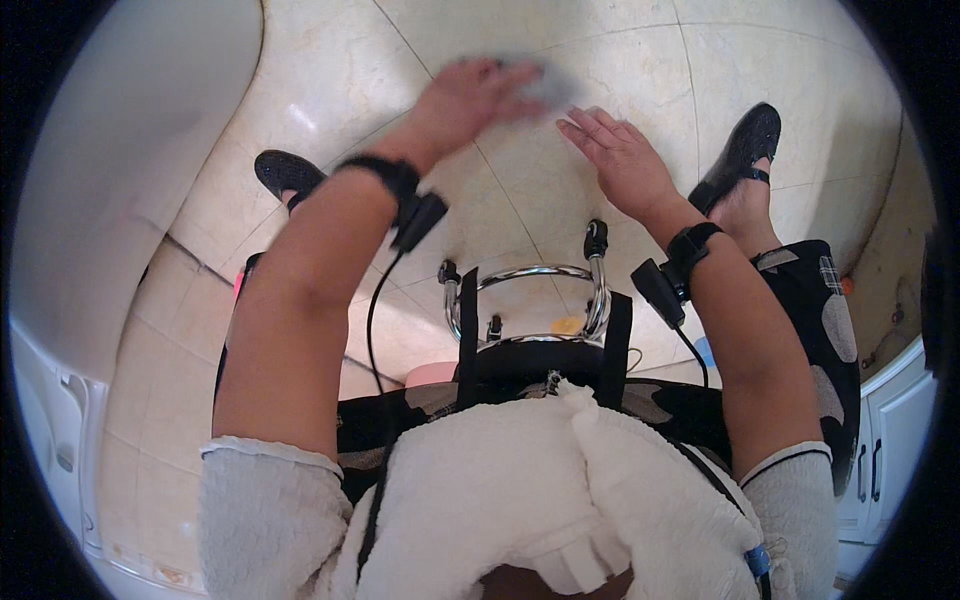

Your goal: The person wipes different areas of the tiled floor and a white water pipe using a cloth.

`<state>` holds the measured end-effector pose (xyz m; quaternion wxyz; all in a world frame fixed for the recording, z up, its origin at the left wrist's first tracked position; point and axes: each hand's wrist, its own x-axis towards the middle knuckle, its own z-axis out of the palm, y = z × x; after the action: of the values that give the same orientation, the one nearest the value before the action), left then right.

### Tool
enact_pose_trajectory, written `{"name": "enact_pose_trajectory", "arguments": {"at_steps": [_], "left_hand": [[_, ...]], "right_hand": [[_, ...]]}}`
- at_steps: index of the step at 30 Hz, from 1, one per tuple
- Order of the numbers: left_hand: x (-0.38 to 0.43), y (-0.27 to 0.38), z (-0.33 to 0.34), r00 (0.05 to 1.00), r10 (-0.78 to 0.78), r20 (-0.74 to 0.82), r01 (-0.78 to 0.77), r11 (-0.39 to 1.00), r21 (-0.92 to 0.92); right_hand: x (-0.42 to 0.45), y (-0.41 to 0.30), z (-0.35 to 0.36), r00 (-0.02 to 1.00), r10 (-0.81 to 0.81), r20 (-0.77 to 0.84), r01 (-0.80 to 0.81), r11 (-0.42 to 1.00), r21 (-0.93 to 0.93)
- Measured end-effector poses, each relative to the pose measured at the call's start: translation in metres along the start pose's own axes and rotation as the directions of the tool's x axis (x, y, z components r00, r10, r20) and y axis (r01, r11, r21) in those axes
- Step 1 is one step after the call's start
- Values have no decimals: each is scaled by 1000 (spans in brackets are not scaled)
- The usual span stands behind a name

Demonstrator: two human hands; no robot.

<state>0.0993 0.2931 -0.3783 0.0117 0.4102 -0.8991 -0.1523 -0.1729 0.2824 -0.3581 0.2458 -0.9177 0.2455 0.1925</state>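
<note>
My left hand [484, 97] is at the upper middle, blurred by motion, its fingers over a blurred grey thing [559, 81] that seems held; its kind cannot be told. Just right of it is my right hand [626, 154], palm down, fingers stretched and close together, with nothing visible in it. The fingertips of the right hand lie near the lower right edge of the grey thing; whether they touch is unclear. Both hands are above the tiled floor [510, 195]. Each wrist wears a black strap with a black device and a cable.
A wheeled stool with a chrome frame [536, 271] stands between my legs. Black shoes [289, 174] are on the floor to both sides. A large smooth white surface [112, 150] curves along the left. White cabinet doors [889, 457] are at the lower right. Behind the stool lies a yellow thing [567, 325].
</note>
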Motion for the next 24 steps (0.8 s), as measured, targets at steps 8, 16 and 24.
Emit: {"name": "enact_pose_trajectory", "arguments": {"at_steps": [8, 16, 24], "left_hand": [[34, -11, -3, 971, 7, -241, -50, 984, -172], [-35, 140, 62, 912, 392, 119, -248, 760, -600], [200, -13, -18, 843, -507, -180, 314, 734, -602]], "right_hand": [[-38, -11, 30, 670, 738, 82, -510, 376, 774], [-101, -17, 78, 274, 429, 861, -687, -539, 488], [-59, -2, 35, 275, 663, 696, -367, -597, 714]]}}
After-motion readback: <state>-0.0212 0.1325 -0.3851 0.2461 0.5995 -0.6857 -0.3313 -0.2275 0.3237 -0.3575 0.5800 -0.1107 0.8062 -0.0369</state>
